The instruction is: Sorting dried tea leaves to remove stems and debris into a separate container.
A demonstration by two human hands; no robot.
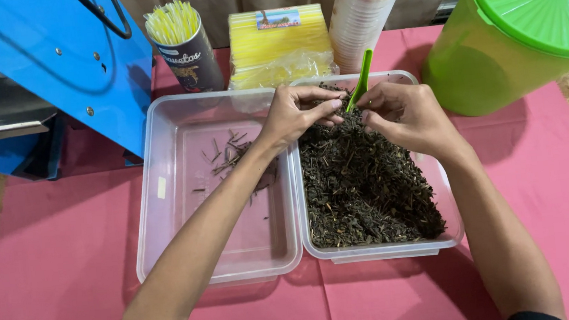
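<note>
While both bare hands meet over the far end of a clear plastic tub [453,234] heaped with dark dried leaves [362,181], the left hand [298,114] has its fingers curled narrow with fingertips pinched together just above the pile; whether it holds a leaf or stem between them cannot be made out. The right hand [401,115] is likewise narrowed into a pinch, fingertips nearly touching those of the left. A green plastic scoop [362,78] stands tilted in the leaves between the hands. Touching this tub on its left sits a second clear tub [157,192] with a few thin loose stems [232,154]. Both rest on a pink cloth [47,270]. Behind stand a cup of yellow straws [182,45], a pack of yellow straws [281,47], stacked cups [364,9] and a green lidded bucket [520,29]
</note>
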